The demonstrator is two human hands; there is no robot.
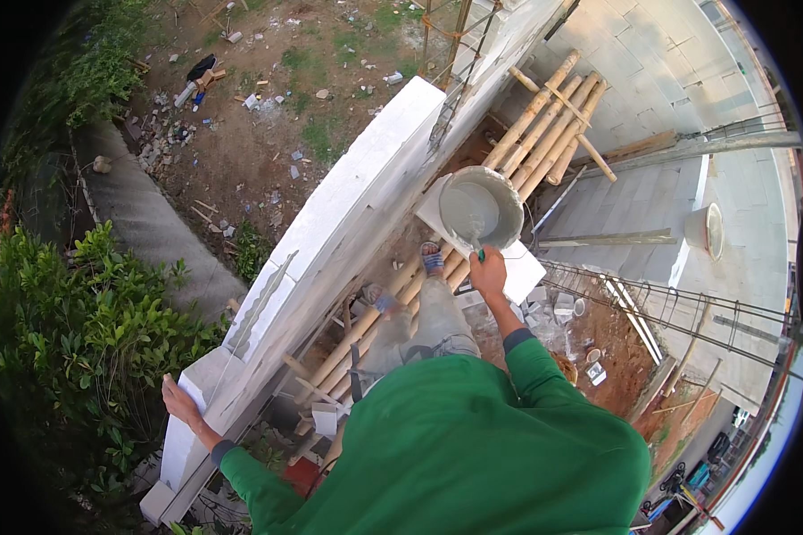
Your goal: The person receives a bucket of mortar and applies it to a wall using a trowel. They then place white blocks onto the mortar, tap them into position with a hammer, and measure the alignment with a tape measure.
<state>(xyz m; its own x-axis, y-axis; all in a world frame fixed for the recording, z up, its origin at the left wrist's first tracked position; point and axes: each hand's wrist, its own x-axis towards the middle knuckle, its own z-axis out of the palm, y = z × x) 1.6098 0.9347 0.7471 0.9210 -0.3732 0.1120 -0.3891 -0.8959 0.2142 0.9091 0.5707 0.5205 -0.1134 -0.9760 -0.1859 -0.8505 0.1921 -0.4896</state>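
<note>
"Head view: right hand [488,276]?"
"Closed around a green-handled tool [481,255], its end inside the grey bucket [509,214], which stands on a white slab [523,275]."
"Left hand [182,404]?"
"Open, fingers extended, resting against the white block wall [330,209], holding nothing visible."

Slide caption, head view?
Left hand at white block wall; right hand gripping green-handled tool at grey bucket.

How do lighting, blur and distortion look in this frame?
Head view: soft daylight, no hard shadows on the long white block wall; head view: bluish-sandalled left foot smeared, right hand on a green-handled tool fairly sharp; head view: fisheye bowing straight edges, black surround.
</note>
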